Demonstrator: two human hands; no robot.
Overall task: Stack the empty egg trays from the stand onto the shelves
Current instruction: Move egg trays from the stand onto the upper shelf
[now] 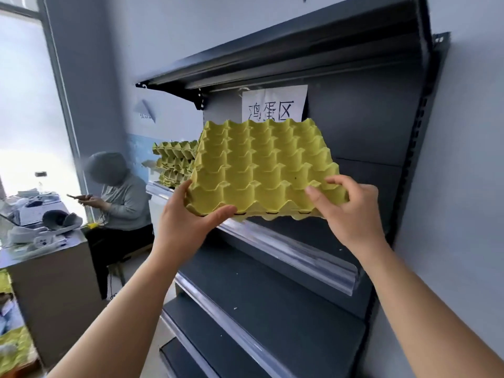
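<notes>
Both hands hold egg tray (far edge tilted up)

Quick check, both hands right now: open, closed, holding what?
Left hand: closed, gripping the near left corner of the yellow-green egg tray.
Right hand: closed, pinching the same tray's near right edge.

yellow-green egg tray tilted above the shelf, stack behind.

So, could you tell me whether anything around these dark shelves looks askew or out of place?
The white paper sign on the back panel hangs slightly crooked, its top edge wrinkled. The stack of yellow-green pulp egg trays at the left of the dark shelf looks uneven. The held yellow-green tray is tilted, merely mid-placement.
</notes>
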